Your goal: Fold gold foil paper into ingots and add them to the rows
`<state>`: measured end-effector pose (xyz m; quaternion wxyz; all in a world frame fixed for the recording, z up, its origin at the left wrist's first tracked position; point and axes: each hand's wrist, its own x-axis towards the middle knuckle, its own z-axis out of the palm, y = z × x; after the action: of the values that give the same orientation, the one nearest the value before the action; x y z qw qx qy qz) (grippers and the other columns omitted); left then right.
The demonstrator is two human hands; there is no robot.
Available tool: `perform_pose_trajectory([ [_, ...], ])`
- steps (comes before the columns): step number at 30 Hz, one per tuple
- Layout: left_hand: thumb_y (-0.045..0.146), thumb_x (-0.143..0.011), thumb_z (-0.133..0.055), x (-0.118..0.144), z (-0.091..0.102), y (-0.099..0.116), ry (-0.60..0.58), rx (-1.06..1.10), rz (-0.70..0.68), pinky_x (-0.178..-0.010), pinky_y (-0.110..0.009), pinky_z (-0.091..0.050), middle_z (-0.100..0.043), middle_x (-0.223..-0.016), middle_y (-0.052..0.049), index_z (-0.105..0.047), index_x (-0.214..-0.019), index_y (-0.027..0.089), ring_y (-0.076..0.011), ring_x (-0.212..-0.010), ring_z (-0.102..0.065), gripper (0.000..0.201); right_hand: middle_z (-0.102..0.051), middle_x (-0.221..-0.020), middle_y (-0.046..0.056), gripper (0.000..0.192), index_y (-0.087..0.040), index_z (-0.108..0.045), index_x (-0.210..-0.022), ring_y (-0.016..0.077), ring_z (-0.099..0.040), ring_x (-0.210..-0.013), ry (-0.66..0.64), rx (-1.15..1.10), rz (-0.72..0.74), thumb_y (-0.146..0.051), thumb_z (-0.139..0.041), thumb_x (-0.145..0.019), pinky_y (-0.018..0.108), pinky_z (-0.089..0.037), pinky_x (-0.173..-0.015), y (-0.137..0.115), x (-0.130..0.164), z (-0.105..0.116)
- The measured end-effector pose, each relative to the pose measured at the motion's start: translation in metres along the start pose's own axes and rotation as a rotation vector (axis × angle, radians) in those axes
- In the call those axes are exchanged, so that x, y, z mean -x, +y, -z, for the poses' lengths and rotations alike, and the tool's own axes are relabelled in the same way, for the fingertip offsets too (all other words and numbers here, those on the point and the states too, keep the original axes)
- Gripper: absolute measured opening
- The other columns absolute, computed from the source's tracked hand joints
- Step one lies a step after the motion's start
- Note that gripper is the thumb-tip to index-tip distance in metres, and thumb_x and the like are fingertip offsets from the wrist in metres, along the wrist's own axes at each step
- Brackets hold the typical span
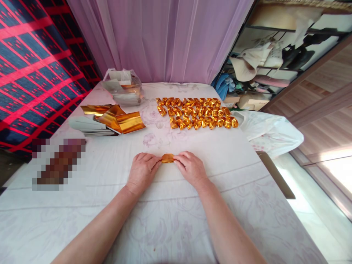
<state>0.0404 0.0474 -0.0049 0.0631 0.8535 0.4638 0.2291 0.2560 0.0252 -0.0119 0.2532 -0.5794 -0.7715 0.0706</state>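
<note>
Pinching a small folded gold foil paper between my left hand and right hand, I press it on the white bedsheet. Rows of folded gold ingots lie beyond; a clear plastic bag holds paper stacks beside loose gold sheets.

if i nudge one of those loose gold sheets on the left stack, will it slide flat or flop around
Likely floppy: the gold sheets already curl and lift at their edges rather than lying flat. Probably very light and slippery too, given the thin, glossy foil look. It may crease easily, like the folded gold pieces nearby.
</note>
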Motion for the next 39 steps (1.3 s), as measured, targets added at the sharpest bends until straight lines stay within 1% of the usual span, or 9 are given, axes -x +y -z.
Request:
perform_pose_trajectory([
  [6,0.035,-0.095,-0.053,0.001,-0.001,0.0,0.008,0.043,0.023,-0.082,-0.042,-0.048,-0.073,-0.093,-0.007,-0.073,-0.103,0.023,-0.0252,-0.087,-0.064,0.024,-0.071,-0.096,0.004,0.021,-0.025,-0.074,-0.1,0.0165,-0.065,-0.085,0.028,-0.009,-0.005,-0.024,-0.054,-0.095,0.028,-0.049,-0.078,-0.002,-0.001,-0.001],
  [12,0.031,-0.094,-0.055,0.001,-0.001,-0.002,0.049,0.076,0.078,-0.083,-0.042,-0.048,-0.073,-0.097,-0.007,-0.07,-0.104,0.022,-0.0256,-0.091,-0.065,0.021,-0.071,-0.092,0.005,0.023,-0.023,-0.073,-0.097,0.0165,-0.065,-0.083,0.055,-0.008,0.024,-0.025,-0.05,-0.097,0.027,-0.048,-0.077,-0.007,-0.002,-0.001],
  [18,0.032,-0.09,-0.057,-0.001,0.0,-0.004,0.058,0.18,0.151,-0.082,-0.04,-0.049,-0.074,-0.089,-0.005,-0.071,-0.095,0.022,-0.0232,-0.086,-0.067,0.018,-0.071,-0.09,0.005,0.025,-0.024,-0.073,-0.095,0.0164,-0.065,-0.084,0.083,-0.047,0.025,-0.025,-0.048,-0.097,0.027,-0.049,-0.078,-0.011,-0.002,-0.001],
  [25,0.029,-0.085,-0.054,0.0,0.003,0.0,0.054,0.224,0.174,-0.083,-0.041,-0.049,-0.074,-0.083,-0.004,-0.071,-0.088,0.023,-0.0232,-0.083,-0.066,0.019,-0.071,-0.088,0.006,0.026,-0.023,-0.073,-0.092,0.0167,-0.066,-0.082,0.134,-0.137,-0.005,-0.025,-0.048,-0.097,0.028,-0.051,-0.08,-0.014,-0.003,-0.002],
  [31,0.028,-0.084,-0.05,0.0,0.005,0.004,0.054,0.234,0.179,-0.083,-0.041,-0.048,-0.072,-0.079,-0.004,-0.071,-0.086,0.022,-0.0226,-0.08,-0.065,0.022,-0.071,-0.084,0.004,0.021,-0.022,-0.073,-0.089,0.0151,-0.067,-0.078,0.207,-0.269,-0.035,-0.023,-0.052,-0.094,0.026,-0.053,-0.077,-0.016,-0.004,-0.005],
  [36,0.026,-0.084,-0.05,-0.001,0.006,0.004,0.064,0.244,0.195,-0.081,-0.04,-0.048,-0.071,-0.077,-0.003,-0.07,-0.081,0.022,-0.0221,-0.076,-0.065,0.021,-0.07,-0.084,0.004,0.016,-0.021,-0.073,-0.088,0.0145,-0.067,-0.078,0.209,-0.34,-0.05,-0.022,-0.056,-0.091,0.024,-0.053,-0.075,-0.019,-0.004,-0.004],
  [39,0.027,-0.084,-0.05,-0.001,0.006,0.004,0.065,0.25,0.201,-0.079,-0.039,-0.048,-0.071,-0.075,-0.003,-0.07,-0.081,0.022,-0.022,-0.077,-0.065,0.021,-0.07,-0.085,0.004,0.014,-0.022,-0.073,-0.09,0.0147,-0.067,-0.078,0.197,-0.372,-0.057,-0.022,-0.058,-0.089,0.024,-0.054,-0.076,-0.02,-0.004,-0.005],
])
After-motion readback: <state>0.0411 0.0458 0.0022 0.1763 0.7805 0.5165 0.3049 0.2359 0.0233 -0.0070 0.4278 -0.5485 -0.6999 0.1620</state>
